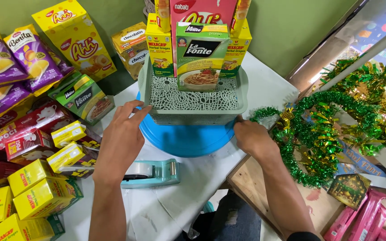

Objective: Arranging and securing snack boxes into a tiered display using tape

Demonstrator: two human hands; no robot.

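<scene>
Hands rest at either lower corner of a grey-green lattice basket [193,96] that stands on a round blue lid [184,136] on the white table [264,85]. The left hand [121,136] lies open, fingertips touching the basket's corner; the right hand [252,138] curls loosely against the opposite corner. Boxes of food [202,53] stand upright inside the basket. A teal tape dispenser [153,173] lies just behind the left hand, green tinsel [318,134] at the right.
</scene>
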